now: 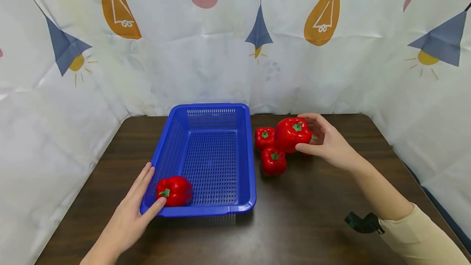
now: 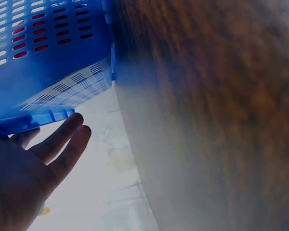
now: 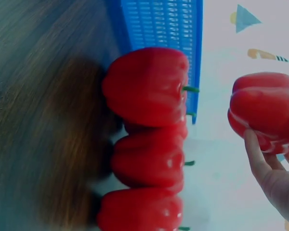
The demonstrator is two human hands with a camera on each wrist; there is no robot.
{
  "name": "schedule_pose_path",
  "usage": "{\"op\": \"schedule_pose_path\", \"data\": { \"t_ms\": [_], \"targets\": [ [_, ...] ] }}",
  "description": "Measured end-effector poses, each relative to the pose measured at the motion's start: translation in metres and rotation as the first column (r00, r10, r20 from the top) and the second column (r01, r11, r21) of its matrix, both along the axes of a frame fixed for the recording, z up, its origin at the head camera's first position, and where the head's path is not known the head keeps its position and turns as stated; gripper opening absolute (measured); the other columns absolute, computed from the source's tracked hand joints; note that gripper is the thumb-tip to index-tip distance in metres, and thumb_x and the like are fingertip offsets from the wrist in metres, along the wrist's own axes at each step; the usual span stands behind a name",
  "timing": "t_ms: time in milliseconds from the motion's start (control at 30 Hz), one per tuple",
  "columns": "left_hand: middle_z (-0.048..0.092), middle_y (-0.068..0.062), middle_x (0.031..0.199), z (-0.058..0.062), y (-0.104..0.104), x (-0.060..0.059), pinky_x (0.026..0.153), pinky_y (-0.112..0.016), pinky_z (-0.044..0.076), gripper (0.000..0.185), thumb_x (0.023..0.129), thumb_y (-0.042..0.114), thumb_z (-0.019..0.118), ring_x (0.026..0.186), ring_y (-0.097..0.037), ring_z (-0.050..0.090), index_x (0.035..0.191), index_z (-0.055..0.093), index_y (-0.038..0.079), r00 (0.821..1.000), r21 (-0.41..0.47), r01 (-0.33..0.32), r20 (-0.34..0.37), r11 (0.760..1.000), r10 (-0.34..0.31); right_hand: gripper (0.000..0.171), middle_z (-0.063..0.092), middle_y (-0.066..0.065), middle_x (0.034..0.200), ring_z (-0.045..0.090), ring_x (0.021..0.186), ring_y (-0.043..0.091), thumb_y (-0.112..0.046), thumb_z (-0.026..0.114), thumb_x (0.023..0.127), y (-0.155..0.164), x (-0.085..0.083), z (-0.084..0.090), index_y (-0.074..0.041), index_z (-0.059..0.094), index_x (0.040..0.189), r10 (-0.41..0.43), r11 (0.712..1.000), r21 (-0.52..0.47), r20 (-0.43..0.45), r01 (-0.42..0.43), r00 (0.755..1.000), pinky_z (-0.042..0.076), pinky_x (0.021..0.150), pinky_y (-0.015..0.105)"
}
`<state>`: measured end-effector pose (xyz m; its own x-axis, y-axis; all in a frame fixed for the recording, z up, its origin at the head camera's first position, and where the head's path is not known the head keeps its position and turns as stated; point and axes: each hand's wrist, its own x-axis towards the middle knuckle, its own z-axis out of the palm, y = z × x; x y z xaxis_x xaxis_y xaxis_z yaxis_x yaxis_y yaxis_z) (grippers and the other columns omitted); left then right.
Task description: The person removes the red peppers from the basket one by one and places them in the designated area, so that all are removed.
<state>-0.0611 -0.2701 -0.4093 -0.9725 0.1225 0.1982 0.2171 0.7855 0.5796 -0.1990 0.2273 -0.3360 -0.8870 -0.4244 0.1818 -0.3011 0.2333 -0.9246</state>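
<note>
My right hand [image 1: 327, 142] holds a glossy red bell pepper [image 1: 292, 134] between thumb and fingers, its green stem facing the head camera. In the right wrist view, this pepper [image 3: 262, 110] is lifted apart from the other peppers. Two red bell peppers, one farther back [image 1: 264, 137] and one nearer [image 1: 273, 161], stand beside a blue basket [image 1: 254, 183]. Another pepper [image 1: 314, 137] is mostly hidden behind my right hand. My left hand [image 1: 128, 216] rests at the basket's near left corner, fingers extended along its outside. Inside that corner lies a red bell pepper [image 1: 176, 191] on its side.
The perforated basket stands on a dark wood-grain table [image 1: 312, 224], left of the loose peppers. A printed white cloth [image 1: 220, 68] hangs behind the table and along its sides. A black strap-like piece [image 1: 364, 222] sticks out at my right sleeve.
</note>
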Motion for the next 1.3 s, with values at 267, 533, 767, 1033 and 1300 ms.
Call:
{"op": "schedule_pose_path", "data": {
  "t_ms": [267, 533, 767, 1033, 1300],
  "targets": [
    [0.011, 0.002, 0.172, 0.001, 0.0, 0.0, 0.099, -0.077, 0.037, 0.084, 0.099, 0.032, 0.068, 0.152, -0.039, 0.022, 0.166, 0.019, 0.021, 1.0, 0.005, 0.004, 0.007, 1.0, -0.004, 0.064, 0.049, 0.011, 0.139, 0.054, 0.122, 0.029, -0.005, 0.075, 0.093, 0.011, -0.001, -0.009, -0.01, 0.042, 0.148, -0.032, 0.999, -0.009, 0.018, 0.032, 0.999, 0.059, 0.089, 0.031],
    [0.01, 0.005, 0.172, 0.003, 0.001, -0.002, 0.099, -0.078, 0.037, 0.083, 0.1, 0.033, 0.068, 0.153, -0.039, 0.022, 0.166, 0.019, 0.022, 1.0, -0.003, 0.004, 0.005, 1.0, -0.004, 0.063, 0.05, 0.011, 0.138, 0.054, 0.122, 0.029, -0.006, 0.074, 0.094, 0.021, 0.001, -0.016, -0.011, 0.042, 0.148, -0.058, 0.998, -0.013, 0.017, 0.058, 0.998, 0.058, 0.09, 0.028],
    [0.009, 0.005, 0.172, 0.002, 0.001, 0.0, 0.1, -0.078, 0.036, 0.083, 0.1, 0.034, 0.068, 0.152, -0.039, 0.022, 0.166, 0.019, 0.021, 1.0, -0.001, 0.002, 0.012, 1.0, -0.002, 0.062, 0.049, 0.01, 0.14, 0.054, 0.122, 0.026, -0.006, 0.073, 0.095, 0.029, 0.005, -0.02, -0.012, 0.042, 0.149, -0.058, 0.998, -0.008, 0.016, 0.058, 0.998, 0.057, 0.091, 0.027],
    [0.009, 0.005, 0.172, 0.0, 0.001, 0.001, 0.1, -0.078, 0.035, 0.083, 0.1, 0.033, 0.068, 0.152, -0.04, 0.022, 0.166, 0.02, 0.019, 1.0, 0.007, 0.003, 0.008, 1.0, -0.003, 0.064, 0.05, 0.012, 0.139, 0.055, 0.123, 0.023, -0.003, 0.072, 0.095, 0.039, 0.008, -0.023, -0.01, 0.041, 0.15, -0.061, 0.998, 0.002, 0.012, 0.061, 0.998, 0.057, 0.09, 0.026],
    [0.009, 0.005, 0.172, 0.002, 0.001, 0.0, 0.1, -0.078, 0.034, 0.083, 0.1, 0.032, 0.067, 0.153, -0.04, 0.02, 0.166, 0.019, 0.02, 1.0, 0.009, 0.001, 0.003, 1.0, -0.001, 0.064, 0.051, 0.012, 0.138, 0.056, 0.121, 0.022, -0.005, 0.072, 0.095, 0.047, 0.011, -0.027, -0.009, 0.041, 0.151, -0.081, 0.997, 0.012, 0.025, 0.081, 0.996, 0.059, 0.088, 0.028]
  ]
}}
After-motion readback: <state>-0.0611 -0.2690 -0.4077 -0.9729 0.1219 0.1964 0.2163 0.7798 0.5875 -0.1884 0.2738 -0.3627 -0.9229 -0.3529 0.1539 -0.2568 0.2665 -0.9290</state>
